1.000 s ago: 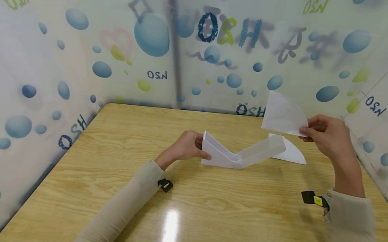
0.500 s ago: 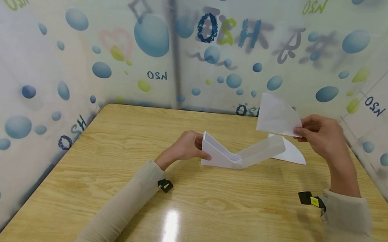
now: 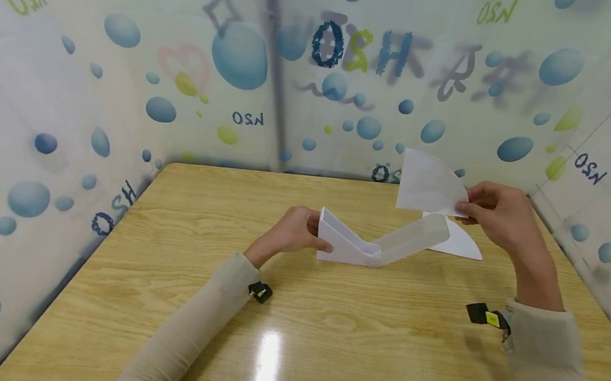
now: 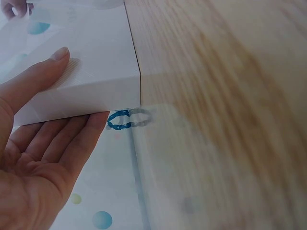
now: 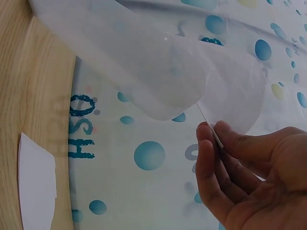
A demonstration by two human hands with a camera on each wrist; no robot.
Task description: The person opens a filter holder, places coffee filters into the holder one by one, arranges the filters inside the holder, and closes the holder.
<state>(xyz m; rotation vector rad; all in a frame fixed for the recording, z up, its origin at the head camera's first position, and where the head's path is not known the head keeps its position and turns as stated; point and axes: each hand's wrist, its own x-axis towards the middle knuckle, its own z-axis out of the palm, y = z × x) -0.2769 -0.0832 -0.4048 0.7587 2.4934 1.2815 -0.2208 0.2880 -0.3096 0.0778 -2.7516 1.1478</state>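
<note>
Left grip (image 3: 295,228) clasps the box (image 3: 346,251), right grip (image 3: 504,217) pinches the paper (image 3: 430,185) by one corner, so it might droop!

A wood-grain counter (image 3: 351,344) shows a glare streak (image 3: 267,366); bubble-printed sheeting (image 3: 292,105) with mirrored "H2O" lettering (image 3: 359,49) encloses it.

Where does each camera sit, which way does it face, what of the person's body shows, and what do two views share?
Head: on the head, facing forward and down at the table; left hand, right hand and sleeves show.
Left wrist: on that wrist, facing the left hand's grip on the white case; a bit of the right hand shows top left.
Right wrist: on that wrist, facing the right hand's pinch on a white sheet; no other hand shows.
Head and left wrist share the case.
</note>
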